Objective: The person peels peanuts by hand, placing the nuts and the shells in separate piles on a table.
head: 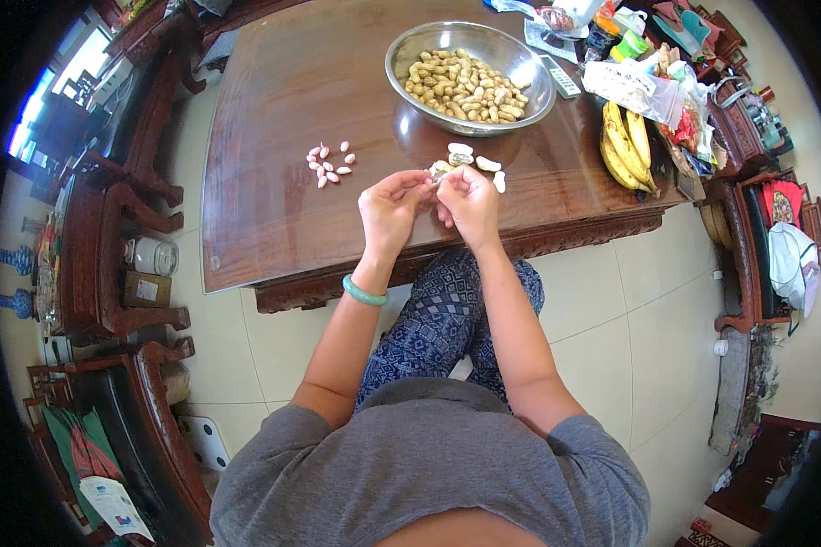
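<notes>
Between the fingertips of my left hand (391, 206) and my right hand (472, 205) is a small peanut pod (437, 179), mostly covered by the fingers. Both hands are close together above the near edge of the wooden table (274, 102). Just beyond and right of my right hand lie several pale peanut shell pieces (488, 164). A loose group of pink shelled peanut kernels (328, 166) rests to the left of my left hand. Farther back stands a stainless steel bowl (544, 102) holding a heap of unshelled peanuts (462, 85).
Right of the bowl lie a white remote control (560, 76), a bunch of bananas (626, 150) and a clear plastic bag (629, 89) among other packages. The table's front edge runs above my knees. Dark wooden chairs (746, 260) stand at the sides.
</notes>
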`<state>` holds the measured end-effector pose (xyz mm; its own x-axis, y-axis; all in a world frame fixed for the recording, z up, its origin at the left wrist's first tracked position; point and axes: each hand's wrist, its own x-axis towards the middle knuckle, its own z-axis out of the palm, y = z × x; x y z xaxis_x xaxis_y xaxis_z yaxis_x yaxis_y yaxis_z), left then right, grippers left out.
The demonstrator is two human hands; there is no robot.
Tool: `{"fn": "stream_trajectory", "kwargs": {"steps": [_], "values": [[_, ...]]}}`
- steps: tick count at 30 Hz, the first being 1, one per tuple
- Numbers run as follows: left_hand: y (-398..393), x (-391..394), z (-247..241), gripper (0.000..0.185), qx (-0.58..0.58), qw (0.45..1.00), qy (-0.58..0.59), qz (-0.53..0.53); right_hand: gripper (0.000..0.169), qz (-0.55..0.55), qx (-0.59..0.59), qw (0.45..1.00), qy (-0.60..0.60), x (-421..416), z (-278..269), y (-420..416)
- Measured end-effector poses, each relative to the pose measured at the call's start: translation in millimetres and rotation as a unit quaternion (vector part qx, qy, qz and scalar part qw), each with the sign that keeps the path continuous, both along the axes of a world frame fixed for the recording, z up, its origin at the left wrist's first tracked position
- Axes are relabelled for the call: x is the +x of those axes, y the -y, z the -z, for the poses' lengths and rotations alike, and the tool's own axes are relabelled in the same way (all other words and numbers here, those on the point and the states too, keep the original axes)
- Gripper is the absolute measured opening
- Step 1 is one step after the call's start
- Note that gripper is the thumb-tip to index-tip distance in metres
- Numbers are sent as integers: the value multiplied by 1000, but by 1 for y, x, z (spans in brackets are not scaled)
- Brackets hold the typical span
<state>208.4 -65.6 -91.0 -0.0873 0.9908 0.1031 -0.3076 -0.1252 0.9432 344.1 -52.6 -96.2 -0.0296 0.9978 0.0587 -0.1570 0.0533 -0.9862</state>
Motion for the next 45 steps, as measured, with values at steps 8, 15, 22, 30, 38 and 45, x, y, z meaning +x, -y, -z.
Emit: {"fn": "stream_trajectory", "kwargs": {"steps": [8, 15, 22, 30, 38, 45], "values": [[3, 1, 0, 11, 74, 972, -204, -89, 9, 62, 10, 996, 58, -9, -8, 8], [0, -1, 6, 10, 87, 970, -189, -125, 10, 60, 32, 995, 73, -12, -3, 8], [0, 2, 8, 13, 117, 967, -186, -131, 11, 30, 26, 998, 41, -7, 1, 5], [7, 3, 3, 14, 182, 920, -297, -181, 13, 43, 44, 995, 72, -9, 0, 3], [7, 4, 3, 28, 208, 909, -318, -171, 16, 30, 74, 989, 127, -4, -2, 4], [-2, 0, 13, 29, 62, 988, -104, -100, 11, 74, 45, 994, 73, -11, -1, 5]]}}
